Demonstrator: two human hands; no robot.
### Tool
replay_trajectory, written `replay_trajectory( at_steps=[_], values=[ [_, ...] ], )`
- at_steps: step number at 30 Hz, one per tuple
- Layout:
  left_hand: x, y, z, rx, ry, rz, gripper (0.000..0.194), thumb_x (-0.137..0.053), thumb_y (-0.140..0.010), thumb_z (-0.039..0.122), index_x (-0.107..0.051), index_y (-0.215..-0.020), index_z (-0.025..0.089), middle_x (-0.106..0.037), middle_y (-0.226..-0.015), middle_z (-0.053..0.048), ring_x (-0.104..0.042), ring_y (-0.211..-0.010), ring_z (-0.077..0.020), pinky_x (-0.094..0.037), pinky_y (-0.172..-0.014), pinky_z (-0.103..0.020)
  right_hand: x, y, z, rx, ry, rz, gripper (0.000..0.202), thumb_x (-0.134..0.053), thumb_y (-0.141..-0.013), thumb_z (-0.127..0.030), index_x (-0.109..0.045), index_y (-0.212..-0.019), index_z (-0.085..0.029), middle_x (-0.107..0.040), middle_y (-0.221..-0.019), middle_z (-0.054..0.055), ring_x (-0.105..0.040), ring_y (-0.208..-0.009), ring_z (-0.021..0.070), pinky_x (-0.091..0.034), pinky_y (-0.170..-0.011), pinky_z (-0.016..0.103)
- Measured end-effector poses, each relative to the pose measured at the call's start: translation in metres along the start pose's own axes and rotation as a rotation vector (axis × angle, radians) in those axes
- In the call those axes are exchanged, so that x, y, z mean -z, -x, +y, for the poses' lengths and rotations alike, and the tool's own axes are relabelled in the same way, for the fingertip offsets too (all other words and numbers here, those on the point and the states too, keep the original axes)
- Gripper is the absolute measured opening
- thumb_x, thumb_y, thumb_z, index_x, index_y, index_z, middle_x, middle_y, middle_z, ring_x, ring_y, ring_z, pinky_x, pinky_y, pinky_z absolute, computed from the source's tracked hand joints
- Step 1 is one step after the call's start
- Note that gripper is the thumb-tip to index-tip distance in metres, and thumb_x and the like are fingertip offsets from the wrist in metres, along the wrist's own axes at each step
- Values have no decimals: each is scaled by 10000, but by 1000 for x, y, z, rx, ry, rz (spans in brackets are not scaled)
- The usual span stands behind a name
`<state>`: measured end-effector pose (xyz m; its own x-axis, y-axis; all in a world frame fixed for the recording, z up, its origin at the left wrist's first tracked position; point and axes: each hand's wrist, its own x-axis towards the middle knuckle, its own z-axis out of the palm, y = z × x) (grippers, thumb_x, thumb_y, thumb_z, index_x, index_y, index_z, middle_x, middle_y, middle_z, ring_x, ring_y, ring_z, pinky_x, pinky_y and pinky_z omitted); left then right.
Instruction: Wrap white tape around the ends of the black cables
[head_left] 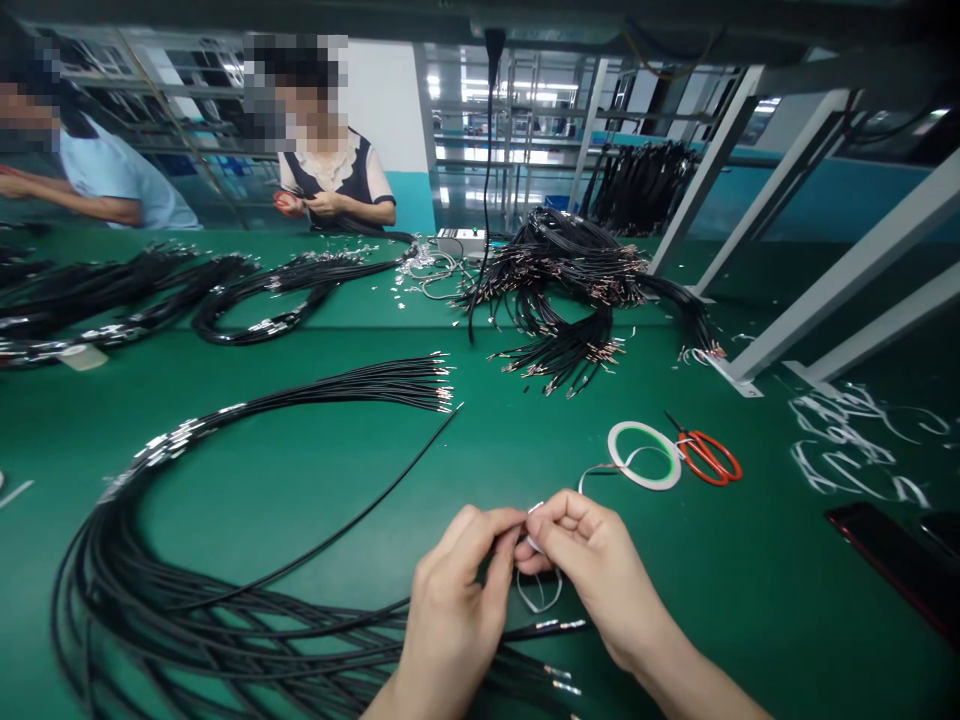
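My left hand (456,592) is closed in a pinch in the lower middle of the view, on the end of a black cable (386,608) that runs in from the left. Against its fingertips, my right hand (589,560) pinches a narrow strip of white tape (541,606) that loops below the fingers. The exact contact between tape and cable end is hidden by the fingers. A curved bundle of black cables (82,590) lies left of my hands, and several metal-tipped ends (562,626) show beneath them. Past my right hand lies a white tape roll (613,455).
Red-handled scissors (709,460) lie beside the roll. Tape scraps (847,430) and a dark phone (892,565) are on the right. Grey metal legs (825,280) rise there. Cable heaps (562,260) lie farther back. Two people (337,180) work across the green table (510,430).
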<state>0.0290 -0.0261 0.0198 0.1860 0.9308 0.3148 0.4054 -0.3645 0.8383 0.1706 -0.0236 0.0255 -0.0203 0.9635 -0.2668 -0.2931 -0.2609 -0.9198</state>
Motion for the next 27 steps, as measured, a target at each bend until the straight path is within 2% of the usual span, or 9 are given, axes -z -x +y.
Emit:
replay_trajectory(
  at_steps=[7, 16, 20, 24, 27],
  values=[
    [2, -2, 1, -23, -10, -18, 263, -518, -850, 128, -674, -1022, 253, -652, -832, -36, -616, -748, -160, -498, -677, -235, 1, 0, -1, -14, -16, 5, 269, -755, -694, -375, -625, -691, -139, -689, -624, 34, -658, -572, 148, -542, -604, 263],
    [0, -1, -2, -9, 5, -19, 278, -509, -858, 134, -669, -1061, 238, -619, -800, -38, -597, -731, -158, -493, -661, -247, 1, -2, 2, -7, -21, -9, 230, -735, -730, -338, -628, -716, -134, -686, -651, 34, -655, -593, 139, -544, -610, 251],
    [-1, -2, -2, 115, 88, -3, 219, -533, -854, 184, -676, -1013, 229, -611, -827, -38, -612, -752, -167, -513, -677, -261, 1, -3, 3, 9, 5, -10, 221, -733, -734, -328, -637, -729, -130, -671, -669, 31, -643, -604, 134, -535, -586, 237],
    [-4, -5, -3, 339, 332, -24, 170, -555, -847, 257, -662, -964, 195, -576, -846, -28, -632, -688, -144, -543, -634, -253, 1, -5, 4, 25, 48, -12, 238, -722, -742, -348, -638, -736, -125, -655, -639, 19, -616, -551, 117, -514, -539, 218],
    [-5, -7, -5, 436, 457, -49, 169, -579, -833, 282, -642, -939, 167, -573, -842, -26, -617, -638, -118, -545, -619, -243, 1, -6, 5, 36, 69, -15, 245, -712, -750, -358, -635, -751, -126, -646, -610, 7, -604, -524, 109, -504, -523, 212]
  ],
)
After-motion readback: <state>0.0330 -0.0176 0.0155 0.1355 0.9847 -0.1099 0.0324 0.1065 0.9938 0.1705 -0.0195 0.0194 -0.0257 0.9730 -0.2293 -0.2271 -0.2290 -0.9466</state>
